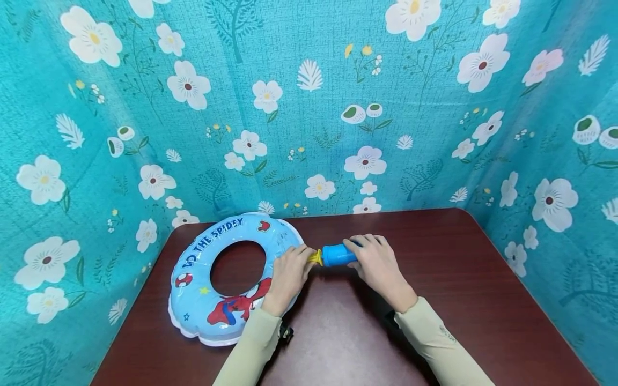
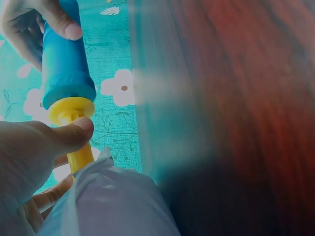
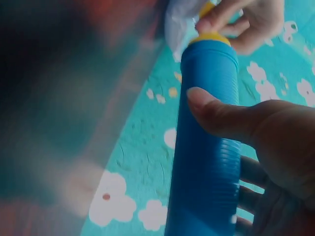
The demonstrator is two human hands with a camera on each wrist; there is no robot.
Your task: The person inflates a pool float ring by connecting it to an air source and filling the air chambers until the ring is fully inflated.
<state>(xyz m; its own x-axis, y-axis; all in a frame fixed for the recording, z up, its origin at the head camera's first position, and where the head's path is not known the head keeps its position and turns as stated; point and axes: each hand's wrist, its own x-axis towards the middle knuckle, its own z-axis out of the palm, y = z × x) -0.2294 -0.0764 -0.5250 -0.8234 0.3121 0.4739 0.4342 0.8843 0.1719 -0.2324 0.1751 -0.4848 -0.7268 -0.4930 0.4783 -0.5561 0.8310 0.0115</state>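
A blue hand air pump (image 1: pixel 334 255) with a yellow nozzle (image 2: pixel 81 158) is held level above the table. My right hand (image 1: pixel 379 264) grips its ribbed blue barrel (image 3: pixel 204 152), thumb along one side. With thumb and fingers, my left hand (image 1: pixel 291 272) pinches the yellow nozzle just below its round flange (image 2: pixel 73 108). A light blue inflated swim ring (image 1: pixel 193 289) with red cartoon figures lies at the left, its right side under the left hand. In the left wrist view the ring's pale edge (image 2: pixel 118 201) is right beside the nozzle; the nozzle's tip is hidden there.
The dark red-brown table (image 1: pixel 463 279) reaches well to the right of the hands. A teal flowered cloth (image 1: pixel 289 134) hangs behind the table and along both sides. A black strap piece (image 1: pixel 286 334) shows under the left wrist.
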